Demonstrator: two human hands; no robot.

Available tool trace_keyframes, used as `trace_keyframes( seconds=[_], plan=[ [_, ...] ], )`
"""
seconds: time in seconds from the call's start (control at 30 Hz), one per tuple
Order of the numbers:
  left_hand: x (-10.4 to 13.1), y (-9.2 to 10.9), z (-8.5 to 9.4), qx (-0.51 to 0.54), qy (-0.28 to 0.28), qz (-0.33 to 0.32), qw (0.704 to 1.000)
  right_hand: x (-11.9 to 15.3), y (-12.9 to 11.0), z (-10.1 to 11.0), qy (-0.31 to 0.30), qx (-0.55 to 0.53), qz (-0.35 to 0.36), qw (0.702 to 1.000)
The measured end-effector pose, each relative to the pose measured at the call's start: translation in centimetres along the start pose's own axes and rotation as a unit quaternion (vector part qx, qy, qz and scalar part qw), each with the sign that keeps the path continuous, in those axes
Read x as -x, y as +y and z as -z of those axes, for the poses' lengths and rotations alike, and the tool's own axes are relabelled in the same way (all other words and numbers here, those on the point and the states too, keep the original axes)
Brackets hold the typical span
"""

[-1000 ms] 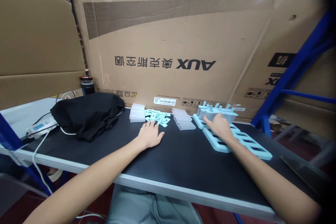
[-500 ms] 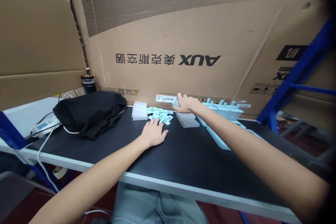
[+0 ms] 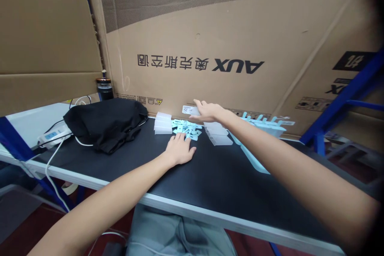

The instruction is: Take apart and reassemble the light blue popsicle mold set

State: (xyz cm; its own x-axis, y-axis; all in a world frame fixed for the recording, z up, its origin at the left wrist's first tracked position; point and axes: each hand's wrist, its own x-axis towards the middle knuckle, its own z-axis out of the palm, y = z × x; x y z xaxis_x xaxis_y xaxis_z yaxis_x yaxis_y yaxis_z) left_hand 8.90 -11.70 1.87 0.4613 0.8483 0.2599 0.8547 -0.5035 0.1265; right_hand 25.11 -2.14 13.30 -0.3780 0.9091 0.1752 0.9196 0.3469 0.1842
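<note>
My left hand [image 3: 180, 150] lies palm down on the black tabletop, fingers spread. Its fingertips touch the near edge of a loose pile of small flat light-blue plastic pieces [image 3: 192, 131]. Above and behind the pile, my right hand [image 3: 208, 112] is raised, thumb and fingers apart around a pale, see-through plastic piece [image 3: 196, 111], mostly hidden and hard to tell from the label behind it. Left of the pile stand translucent plastic boxes [image 3: 163, 124] in a row. More translucent boxes [image 3: 218, 134] lie to its right, below my right wrist.
Light-blue bins [image 3: 255, 160] with upright tabs stand at the right, partly behind my right forearm. A black cloth bundle [image 3: 105, 124], a white power strip [image 3: 55, 135] and a dark bottle [image 3: 104, 88] are at the left. A large cardboard sheet [image 3: 180, 32] walls the back.
My right hand has shifted slightly left and turned over the pile, so the piece in it shows less. My left hand stays at the pile's edge. The camera view has tilted down.
</note>
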Motion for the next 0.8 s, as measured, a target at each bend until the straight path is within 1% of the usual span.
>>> trace_keyframes(
  seconds=[0.07,0.13,0.23,0.33,0.43,0.53,0.63,0.73,0.77,0.8],
  plan=[
    [0.0,0.0,0.0,0.001,0.0,-0.002,1.0,0.4,1.3,-0.2,-0.017,-0.028,0.023,0.999],
    [0.0,-0.1,0.0,0.002,-0.001,-0.003,1.0,1.5,3.0,-0.3,-0.031,-0.057,0.046,0.997],
    [0.0,-0.1,0.0,0.005,-0.001,-0.002,1.0,4.2,5.4,-0.7,-0.044,-0.105,0.075,0.991],
    [0.0,-0.1,-0.1,0.008,0.0,-0.004,1.0,7.2,7.4,-1.6,-0.063,-0.141,0.087,0.984],
    [0.0,-0.1,-0.1,0.006,0.003,-0.005,1.0,9.4,8.6,-3.1,-0.045,-0.159,0.089,0.982],
    [0.0,0.0,-0.1,0.002,0.005,-0.002,1.0,10.4,9.2,-4.8,-0.004,-0.173,0.087,0.981],
    [0.0,0.0,0.0,0.001,0.004,-0.003,1.0,10.7,9.0,-6.1,0.023,-0.166,0.091,0.982],
    [0.0,0.1,0.0,0.0,-0.001,0.0,1.0,11.0,8.5,-6.6,0.033,-0.143,0.113,0.983],
    [0.0,0.1,0.0,0.0,-0.003,0.001,1.0,11.2,8.5,-6.7,0.047,-0.135,0.11,0.984],
    [0.0,0.1,0.1,0.0,-0.004,0.002,1.0,11.4,8.6,-6.6,0.074,-0.126,0.091,0.985]
  ],
)
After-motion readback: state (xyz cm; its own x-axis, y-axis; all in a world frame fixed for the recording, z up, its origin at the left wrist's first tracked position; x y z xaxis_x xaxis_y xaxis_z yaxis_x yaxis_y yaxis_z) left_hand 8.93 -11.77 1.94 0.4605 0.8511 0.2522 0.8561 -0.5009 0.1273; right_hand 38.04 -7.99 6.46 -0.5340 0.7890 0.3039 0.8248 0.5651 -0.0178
